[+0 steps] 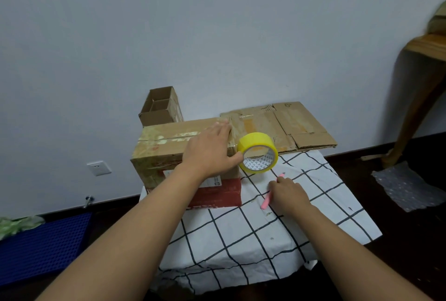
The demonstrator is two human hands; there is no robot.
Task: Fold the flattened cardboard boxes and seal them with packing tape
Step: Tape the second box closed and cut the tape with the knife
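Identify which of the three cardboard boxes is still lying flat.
The flattened box at the far right of the table; the taped box under the left hand and the small open box stand folded.

The left hand [212,148] covers part of the box [169,148] top, and the right hand [290,193] hides the middle of the pink cutter [265,203]. The label [214,181] print is too small to read. At the right edge, a wooden stool [420,88] is cut off, with something blurred, perhaps cardboard, on top.

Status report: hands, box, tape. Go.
Left hand flat on taped brown cardboard box, thumb touching yellow tape roll. Right hand grips pink cutter. Nothing obstructing.
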